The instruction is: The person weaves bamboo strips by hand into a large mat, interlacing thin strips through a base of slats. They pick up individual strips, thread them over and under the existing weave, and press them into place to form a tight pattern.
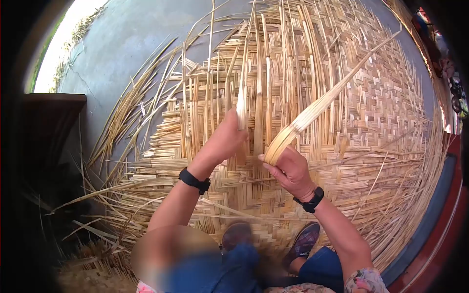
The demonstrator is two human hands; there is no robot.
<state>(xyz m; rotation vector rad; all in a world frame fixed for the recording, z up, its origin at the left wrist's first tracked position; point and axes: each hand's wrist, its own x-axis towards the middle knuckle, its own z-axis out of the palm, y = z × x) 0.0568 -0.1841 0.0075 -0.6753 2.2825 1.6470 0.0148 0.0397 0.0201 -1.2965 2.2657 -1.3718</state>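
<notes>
Right hand holding strip, loose strips beside mat, possibly furniture

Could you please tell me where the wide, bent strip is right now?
In the head view, right of centre, the wide strip is held in the right hand, slanting up and right over the woven mat.

Blue trousers; just beyond the trousers, dark shoes, the right one checked. Right of the trousers, a pale flowered sleeve. Black wristbands, one on each side.
</notes>
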